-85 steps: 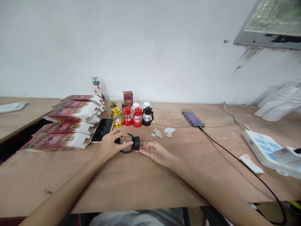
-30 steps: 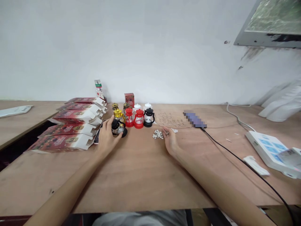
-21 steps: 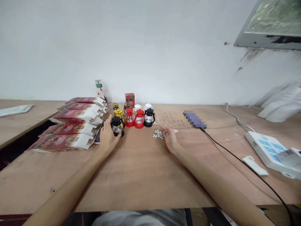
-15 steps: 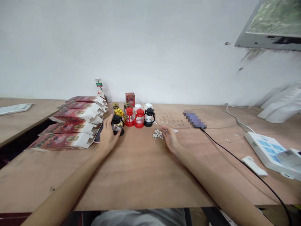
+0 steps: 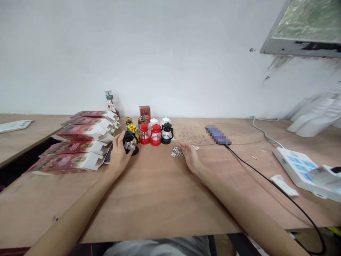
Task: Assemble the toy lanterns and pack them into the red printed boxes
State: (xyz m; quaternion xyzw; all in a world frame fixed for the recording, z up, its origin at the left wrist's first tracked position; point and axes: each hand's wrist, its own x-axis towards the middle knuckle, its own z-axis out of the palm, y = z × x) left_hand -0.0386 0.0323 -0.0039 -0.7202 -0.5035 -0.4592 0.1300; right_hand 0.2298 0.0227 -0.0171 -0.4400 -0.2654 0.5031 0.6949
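My left hand (image 5: pixel 119 151) is closed round a small black lantern (image 5: pixel 130 143) with a clear globe, which stands upright at the front left of a cluster of lanterns. Beside it are a gold lantern (image 5: pixel 132 130), two red lanterns, one of them a red lantern (image 5: pixel 156 135) at the front, and another black lantern (image 5: pixel 167 133). White lanterns (image 5: pixel 165 121) stand behind them. My right hand (image 5: pixel 190 156) is open, its fingers stretched out, next to a pile of small round silvery pieces (image 5: pixel 177 152), possibly button batteries. No object shows in it.
Open red cardboard boxes (image 5: pixel 66 161) lie stacked at the left, with a phone (image 5: pixel 108 154) partly under my left wrist. Thin wire pieces (image 5: pixel 190 136) lie behind my right hand. A cabled phone (image 5: pixel 218 135) and a white power strip (image 5: pixel 298 165) are to the right.
The view has shifted slightly. My right hand's fingers, bent over the small round pieces before, are now straighter. The left hand keeps its hold on the black lantern.
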